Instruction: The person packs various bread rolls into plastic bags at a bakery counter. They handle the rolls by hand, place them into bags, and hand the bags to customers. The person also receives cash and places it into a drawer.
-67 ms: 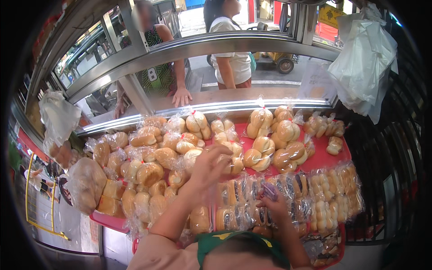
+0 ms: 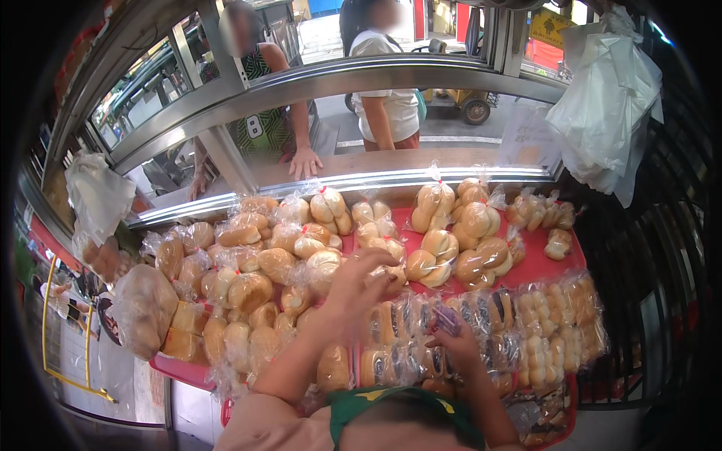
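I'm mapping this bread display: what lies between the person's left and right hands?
In the head view, clear-wrapped bread with dark filling lies between the left hand and the right hand.

I enter this place, seen from my remote station, as a street-facing bread shop: item, red trays [image 2: 545,265] crowded with bread rolls [image 2: 434,204] in clear tied bags, alongside rows of wrapped buns with dark filling [image 2: 500,307]. Item, one metal-framed serving window [image 2: 323,77] with a person [image 2: 265,131] standing outside at its ledge [image 2: 451,156]. Item, white plastic bags [image 2: 605,105] hung beside the opening; beyond it, a road [image 2: 440,135] and a wheeled vehicle [image 2: 475,112].
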The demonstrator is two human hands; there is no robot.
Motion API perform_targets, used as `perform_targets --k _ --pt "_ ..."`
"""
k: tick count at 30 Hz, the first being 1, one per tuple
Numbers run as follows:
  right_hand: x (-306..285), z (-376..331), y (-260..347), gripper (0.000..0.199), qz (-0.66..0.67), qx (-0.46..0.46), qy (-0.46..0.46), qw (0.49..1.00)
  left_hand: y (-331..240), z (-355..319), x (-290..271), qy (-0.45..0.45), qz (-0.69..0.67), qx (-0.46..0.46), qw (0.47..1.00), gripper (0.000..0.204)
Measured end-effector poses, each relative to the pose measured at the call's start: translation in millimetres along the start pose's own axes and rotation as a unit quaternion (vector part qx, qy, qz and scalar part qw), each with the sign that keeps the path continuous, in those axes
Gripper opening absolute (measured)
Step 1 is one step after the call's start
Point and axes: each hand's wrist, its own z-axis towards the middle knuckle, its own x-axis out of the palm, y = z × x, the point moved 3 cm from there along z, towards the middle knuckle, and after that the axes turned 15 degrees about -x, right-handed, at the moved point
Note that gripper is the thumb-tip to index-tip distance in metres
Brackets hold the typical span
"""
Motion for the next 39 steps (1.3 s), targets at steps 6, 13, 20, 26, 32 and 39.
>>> perform_targets --k 6,13,20,26,32,39 --pt "26.2 -0.5 2.2 0.037 -0.079 0.032 0.124 0.989 -3.9 -43.6 67.5 0.129 0.020 0.107 0.986 0.022" --pt "54.6 -2.4 19.8 0.031 -0.027 0.011 0.118 0.993 -6.4 -52.8 63.8 0.105 -0.011 0.122 0.987 0.016" --pt "42.3 -16.4 40.5 0.034 0.002 -0.013 0.087 0.996 2.3 -21.7 -12.5 -0.036 0.038 0.088 0.995 0.010" --pt "-9.4 -31.3 21.3 0.032 -0.120 -0.005 -0.016 0.993 -14.6 51.2 -124.5 -0.233 0.191 0.139 0.943 0.017" --pt "-43.2 -44.7 -1.2 0.029 -0.111 -0.015 -0.077 0.991 -40.3 132.8 -157.2 -0.269 0.325 0.142 0.895 0.041" --pt "-47.6 -38.9 -10.4 0.027 -0.174 -0.028 -0.078 0.981 -72.8 227.0 -141.8 -0.307 0.416 0.128 0.846 0.060"
